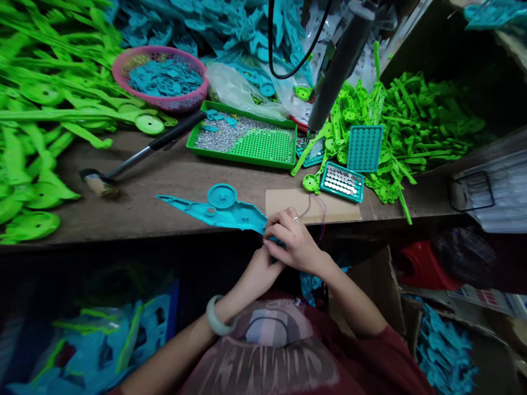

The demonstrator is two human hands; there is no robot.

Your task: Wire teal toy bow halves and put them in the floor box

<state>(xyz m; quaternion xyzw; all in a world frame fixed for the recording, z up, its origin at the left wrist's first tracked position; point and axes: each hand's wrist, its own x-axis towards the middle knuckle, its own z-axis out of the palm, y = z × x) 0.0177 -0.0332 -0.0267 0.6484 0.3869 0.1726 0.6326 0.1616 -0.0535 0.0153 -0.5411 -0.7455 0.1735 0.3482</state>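
A teal part (218,211) is held at its near end at the bench (173,175) edge. The right hand (294,241) is closed over that end; the left hand (259,269) is pressed in beneath it, a pale bangle (217,316) on its wrist. Thin wires (317,211) are seen beside the right hand, over a cardboard sheet (313,204). A hammer (135,153) is laid left of the part. Behind, a green tray (242,134) with small metal pieces is set, and a pink basket (162,77) of teal pieces. Two small teal trays (354,162) are lying to the right among green parts (411,120). More green parts (45,109) are piled at left.
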